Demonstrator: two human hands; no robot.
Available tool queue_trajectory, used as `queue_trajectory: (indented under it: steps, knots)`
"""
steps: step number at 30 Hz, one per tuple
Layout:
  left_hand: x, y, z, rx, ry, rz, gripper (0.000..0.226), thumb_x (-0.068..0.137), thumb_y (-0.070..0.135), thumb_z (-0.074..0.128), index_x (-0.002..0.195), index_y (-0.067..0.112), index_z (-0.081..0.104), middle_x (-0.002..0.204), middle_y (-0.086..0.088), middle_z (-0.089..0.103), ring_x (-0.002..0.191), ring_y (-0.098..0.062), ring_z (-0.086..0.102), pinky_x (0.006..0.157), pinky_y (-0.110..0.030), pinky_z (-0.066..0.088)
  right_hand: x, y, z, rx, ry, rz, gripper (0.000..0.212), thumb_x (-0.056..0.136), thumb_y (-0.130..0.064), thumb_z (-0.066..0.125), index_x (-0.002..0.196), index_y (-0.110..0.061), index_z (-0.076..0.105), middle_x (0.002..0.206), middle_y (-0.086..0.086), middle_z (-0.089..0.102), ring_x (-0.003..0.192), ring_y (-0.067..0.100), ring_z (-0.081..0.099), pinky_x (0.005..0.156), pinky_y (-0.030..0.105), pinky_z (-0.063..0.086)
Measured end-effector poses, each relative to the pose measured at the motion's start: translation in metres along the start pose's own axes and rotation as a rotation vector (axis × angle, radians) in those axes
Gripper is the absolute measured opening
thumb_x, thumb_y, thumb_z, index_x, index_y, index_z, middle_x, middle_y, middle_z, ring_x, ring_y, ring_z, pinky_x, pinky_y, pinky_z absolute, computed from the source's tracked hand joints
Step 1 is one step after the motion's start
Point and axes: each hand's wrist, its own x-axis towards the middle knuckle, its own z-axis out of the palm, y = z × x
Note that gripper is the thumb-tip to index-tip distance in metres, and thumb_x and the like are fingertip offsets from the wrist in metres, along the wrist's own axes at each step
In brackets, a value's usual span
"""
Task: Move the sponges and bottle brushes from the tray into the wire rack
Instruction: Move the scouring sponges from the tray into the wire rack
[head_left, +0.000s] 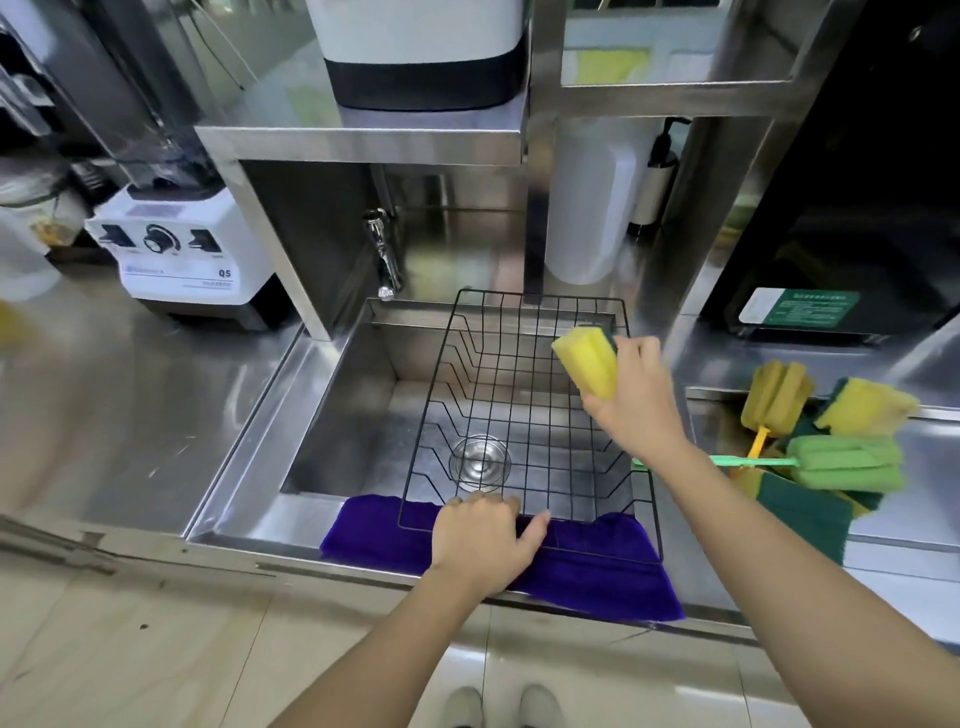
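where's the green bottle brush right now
In the head view, the green bottle brush lies at the right in the tray, below the yellow brush, handle pointing toward the wire rack.

Bright, even overhead light fills the kitchen, glaring off the steel counter (156, 415) left of the sink (353, 415) and off the floor tiles at the bottom edge. The black cabinet (857, 182) at upper right stays dark. Wide-angle distortion bends vertical edges outward, and the left edge smears into blur. Shadows are soft and faint.
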Motion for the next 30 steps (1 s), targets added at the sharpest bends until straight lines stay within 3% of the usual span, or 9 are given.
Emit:
queue_trajectory:
  steps: [3,7,10,13,15,19,22,26,30]
  knots:
    - [-0.003,-0.002,0.004,-0.036,0.103,0.038,0.075,0.084,0.066,0.005,0.085,0.017,0.062,0.082,-0.002,0.065,0.079,-0.022,0.058,0.071,-0.034,0.041,-0.016,-0.006,0.026,-0.149,-0.121,-0.102,0.067,0.078,-0.022,0.067,0.136,-0.008,0.035,0.132,0.014,0.039,0.118,0.034,0.046,0.093,0.046,0.041]
    - [-0.01,-0.008,0.014,-0.002,0.227,0.079,0.057,0.091,0.056,0.029,0.064,0.017,0.06,0.057,0.003,0.059,0.059,-0.018,0.056,0.055,-0.03,0.043,-0.032,-0.002,0.054,-0.202,-0.285,-0.11,0.066,0.081,-0.023,0.064,0.138,-0.014,0.032,0.138,0.014,0.032,0.119,0.036,0.045,0.089,0.048,0.046]
    - [-0.01,-0.01,0.019,0.001,0.314,0.108,0.054,0.092,0.052,0.032,0.063,0.016,0.06,0.056,0.001,0.058,0.058,-0.019,0.054,0.055,-0.03,0.042,-0.037,0.005,0.064,-0.181,-0.465,-0.135,0.063,0.082,-0.029,0.064,0.136,-0.016,0.033,0.139,0.013,0.032,0.121,0.035,0.043,0.094,0.045,0.046]
    - [-0.011,-0.011,0.023,-0.007,0.4,0.147,0.051,0.092,0.05,0.037,0.065,0.014,0.061,0.057,0.0,0.059,0.058,-0.02,0.054,0.055,-0.03,0.041,-0.034,0.008,0.064,-0.041,-0.703,-0.119,0.076,0.079,-0.04,0.067,0.144,-0.025,0.029,0.146,0.011,0.029,0.131,0.032,0.037,0.109,0.04,0.035]
    - [-0.012,-0.013,0.026,-0.022,0.46,0.179,0.049,0.092,0.05,0.039,0.067,0.014,0.06,0.06,0.0,0.059,0.06,-0.019,0.053,0.056,-0.029,0.04,-0.028,0.008,0.06,0.033,-0.804,-0.093,0.078,0.078,-0.04,0.069,0.144,-0.03,0.03,0.146,0.012,0.031,0.133,0.028,0.035,0.111,0.036,0.032]
    - [-0.015,-0.019,0.034,-0.021,0.542,0.232,0.048,0.096,0.048,0.037,0.071,0.013,0.059,0.066,-0.001,0.059,0.064,-0.019,0.051,0.06,-0.031,0.036,-0.025,0.009,0.058,0.08,-0.76,-0.06,0.075,0.077,-0.034,0.072,0.142,-0.031,0.035,0.118,0.006,0.037,0.114,0.023,0.045,0.099,0.031,0.039]
    - [-0.017,-0.023,0.038,-0.022,0.553,0.268,0.048,0.097,0.048,0.035,0.075,0.013,0.06,0.07,-0.002,0.059,0.066,-0.019,0.051,0.061,-0.032,0.035,-0.031,0.002,0.063,0.077,-0.631,-0.092,0.08,0.073,-0.045,0.072,0.142,-0.034,0.032,0.114,0.004,0.034,0.114,0.024,0.044,0.101,0.034,0.042]
    - [-0.016,-0.023,0.04,-0.011,0.587,0.283,0.047,0.097,0.046,0.037,0.079,0.01,0.062,0.075,-0.004,0.062,0.069,-0.02,0.053,0.062,-0.032,0.035,-0.039,-0.012,0.074,0.085,-0.606,-0.172,0.079,0.074,-0.047,0.071,0.142,-0.04,0.031,0.13,0.007,0.027,0.125,0.024,0.033,0.108,0.04,0.037]
    - [-0.019,-0.024,0.041,-0.017,0.598,0.297,0.041,0.095,0.044,0.042,0.081,0.01,0.061,0.077,-0.005,0.059,0.07,-0.021,0.05,0.064,-0.034,0.037,-0.044,-0.016,0.085,0.153,-0.724,-0.172,0.053,0.086,-0.046,0.058,0.136,-0.042,0.041,0.138,0.006,0.024,0.132,0.022,0.027,0.114,0.039,0.029]
